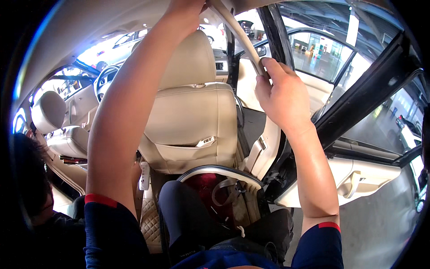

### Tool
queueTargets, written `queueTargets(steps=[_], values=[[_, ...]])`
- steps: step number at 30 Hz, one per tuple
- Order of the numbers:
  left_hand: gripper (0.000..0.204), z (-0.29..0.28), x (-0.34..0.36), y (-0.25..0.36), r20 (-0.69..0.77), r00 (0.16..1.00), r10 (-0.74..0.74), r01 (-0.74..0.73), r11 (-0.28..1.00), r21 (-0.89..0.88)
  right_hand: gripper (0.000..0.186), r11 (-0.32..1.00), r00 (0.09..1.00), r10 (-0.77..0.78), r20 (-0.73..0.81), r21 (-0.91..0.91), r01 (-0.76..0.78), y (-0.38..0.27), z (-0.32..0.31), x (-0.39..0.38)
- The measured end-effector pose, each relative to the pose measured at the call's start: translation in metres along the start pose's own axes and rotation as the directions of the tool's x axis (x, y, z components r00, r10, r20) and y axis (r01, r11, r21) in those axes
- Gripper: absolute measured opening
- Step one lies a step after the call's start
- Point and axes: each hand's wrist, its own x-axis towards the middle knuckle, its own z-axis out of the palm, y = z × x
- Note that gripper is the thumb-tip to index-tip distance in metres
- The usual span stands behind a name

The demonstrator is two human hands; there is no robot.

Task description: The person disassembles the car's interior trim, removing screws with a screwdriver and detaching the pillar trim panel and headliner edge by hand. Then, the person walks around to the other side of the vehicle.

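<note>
A long, narrow beige trim strip (239, 33) slants from the top edge down to my right hand (286, 96). That hand is closed around the strip's lower end, thumb and fingers pressed on it beside the black door pillar. Raised to the roof, my left hand (188, 10) is at the upper end of the strip; its fingers are cut off by the picture's top edge, so its grip is hidden. Below my arms is the back of a beige leather front seat (190, 123). A curved beige panel with a black rubber edge (210, 168) lies low in front of my knees.
Another person (33, 179) is close at the left edge. A white power strip (144, 175) is beside the seat. Loose beige pillar trim (264, 150) stands by the door opening. At right, an open rear door (345, 179) hangs outward; a front door (313, 85) is open beyond.
</note>
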Motion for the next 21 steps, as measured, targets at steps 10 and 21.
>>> queueTargets(steps=[10, 21], values=[[0.033, -0.033, 0.002, 0.006, 0.028, 0.982, -0.187, 0.187, 0.982, -0.003, 0.019, 0.993, 0.998, -0.05, 0.044, 0.109, 0.045, 0.007, -0.001, 0.004], [0.056, -0.039, -0.021, -0.022, -0.016, 0.997, -0.076, 0.074, 0.995, -0.069, 0.029, 0.986, 0.998, 0.061, 0.034, 0.152, -0.065, 0.01, -0.007, -0.011]])
